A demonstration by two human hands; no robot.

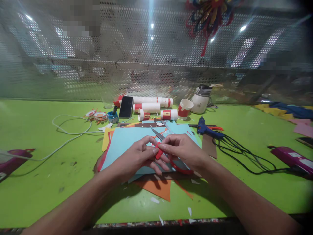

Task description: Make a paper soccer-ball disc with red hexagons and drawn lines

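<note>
Centrally, my left hand and right hand both pinch a small rectangular piece of red paper, held above a flat light-blue paper sheet. Red-handled metal scissors lie beneath my right hand.

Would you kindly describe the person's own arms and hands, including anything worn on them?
The left hand and right hand are bare, with no gloves and no ring that I can make out. The left forearm and right forearm show no sleeve, watch or bracelet within the picture.
</note>
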